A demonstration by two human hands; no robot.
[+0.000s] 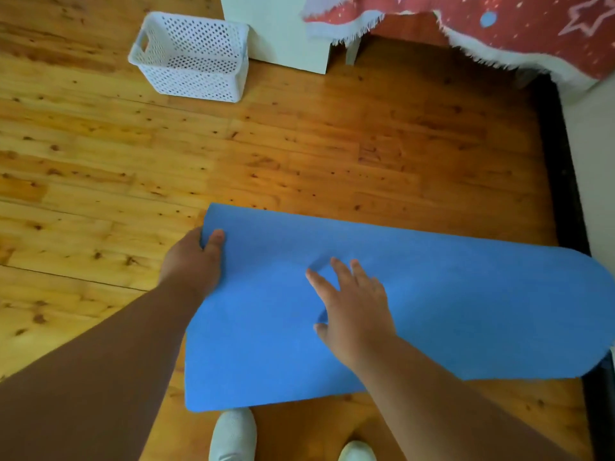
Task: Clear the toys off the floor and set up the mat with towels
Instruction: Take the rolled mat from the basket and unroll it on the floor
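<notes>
- Two pale shoes (233, 434) stand just at the blue mat's (449, 311) near edge; a step could scuff it askew.
- Right hand (352, 311) rests spread flat on the mat; left hand (193, 261) pinches its far-left corner, which may curl once released.
- White basket (191, 58) sits well apart on the floor; no towels in view.

head cam | looks steeply down | close over floor (299, 144)

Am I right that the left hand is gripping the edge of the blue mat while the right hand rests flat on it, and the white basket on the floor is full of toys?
Not quite: the head view shows the white basket empty. The left hand does grip the blue mat edge, and the right hand rests flat on it.
</notes>
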